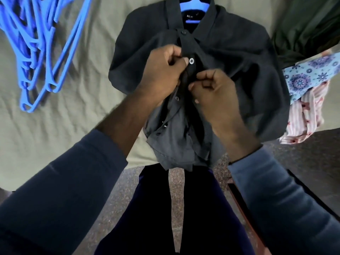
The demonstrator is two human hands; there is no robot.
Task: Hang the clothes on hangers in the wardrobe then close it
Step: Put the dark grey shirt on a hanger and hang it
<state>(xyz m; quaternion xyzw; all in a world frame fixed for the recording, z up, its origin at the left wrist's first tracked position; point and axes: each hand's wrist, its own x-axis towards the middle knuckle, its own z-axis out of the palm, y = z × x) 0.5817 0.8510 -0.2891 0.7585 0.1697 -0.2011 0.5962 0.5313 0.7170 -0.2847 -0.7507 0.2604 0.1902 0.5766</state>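
Note:
A black button-up shirt [239, 57] lies face up on the bed with a blue hanger [195, 5] inside its collar. My left hand [161, 70] pinches the left edge of the shirt's front placket beside a pale button [191, 61]. My right hand [215, 92] pinches the placket just below and to the right of that button. The shirt's lower part is bunched over the bed's front edge, above my legs.
A pile of several blue hangers [36, 52] lies at the upper left on the grey-green bedsheet [73, 126]. At the right are a dark green garment [303, 28], a blue patterned cloth [311, 74] and a pink striped cloth [305, 116]. A speckled floor shows below.

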